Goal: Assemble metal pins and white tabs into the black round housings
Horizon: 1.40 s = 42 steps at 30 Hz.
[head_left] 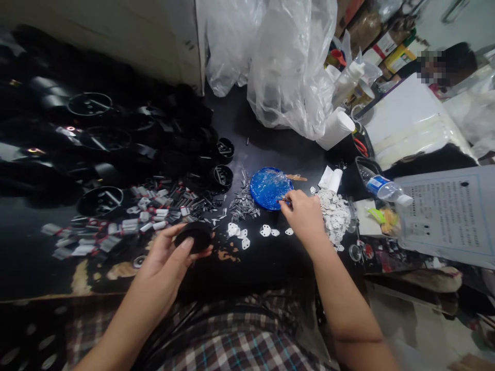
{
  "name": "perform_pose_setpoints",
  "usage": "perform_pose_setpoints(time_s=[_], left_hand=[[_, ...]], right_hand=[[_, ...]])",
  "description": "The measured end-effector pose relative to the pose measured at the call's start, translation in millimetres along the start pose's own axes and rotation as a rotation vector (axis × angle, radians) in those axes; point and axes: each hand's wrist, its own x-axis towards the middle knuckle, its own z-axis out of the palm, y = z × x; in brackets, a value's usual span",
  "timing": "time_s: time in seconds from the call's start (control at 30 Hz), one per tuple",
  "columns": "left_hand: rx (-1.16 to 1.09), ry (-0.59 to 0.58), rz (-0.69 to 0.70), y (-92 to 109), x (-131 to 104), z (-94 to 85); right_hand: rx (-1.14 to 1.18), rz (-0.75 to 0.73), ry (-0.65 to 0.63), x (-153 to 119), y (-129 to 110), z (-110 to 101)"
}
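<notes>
Head view
Left hand: the left hand [170, 257], lower left of centre, curls around a round black part [193, 238], thumb below and fingers above; part held just over the table edge.
Right hand: the right hand [305, 216], right of centre, reaches to the near right rim of the blue dish [266, 188], fingertips pinched narrow on something thin; too small to tell what it is.
Blue dish: round, middle of the frame, on the black table [270, 257], glossy inside, a thin stick [296, 178] lying at its far right edge.
White flat pieces: a heap [334, 214] just right of the right hand; a few loose ones [242, 234] between the two hands.
Metal pins: a grey scatter [242, 203] just left of the dish.
Small white and black bits: a spread [127, 224] at centre left.
Black round housings: a pile [93, 134] in the upper left.
Plastic bags: clear bags [286, 62] at top centre.
Water bottle: on its side [382, 188] at the right, beside a printed sheet [448, 216].
Another person: partly seen, upper right corner [452, 64].
</notes>
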Motion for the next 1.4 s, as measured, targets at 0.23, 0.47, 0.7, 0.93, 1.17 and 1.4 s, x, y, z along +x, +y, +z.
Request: perform_pose_setpoints(time_s=[0.23,0.47,0.7,0.93,1.17,1.4], left_hand=[[0.006,0.011,-0.024,-0.4,0.6,-1.4],[-0.020,0.026,-0.013,-0.4,2.1,-1.2],[-0.094,0.024,-0.121,15.5,-10.7,19.2],[-0.333,-0.114,-0.385,27.4,-18.2,28.3],[-0.435,-0.110,-0.463,30.1,-19.6,24.7],[-0.375,-0.173,-0.388,27.0,-21.8,22.9]], right_hand=[[0.005,0.006,-0.028,3.8,-0.4,1.2],[0.135,0.040,-0.025,3.3,0.1,-6.0],[0.882,0.233,-0.052,-18.2,-22.2,-23.1],[1.242,0.226,-0.189,-32.9,-78.5,-34.1],[1.141,0.129,-0.157,-33.3,-89.3,-43.3],[1.102,0.088,-0.201,-31.3,-93.2,-43.0]])
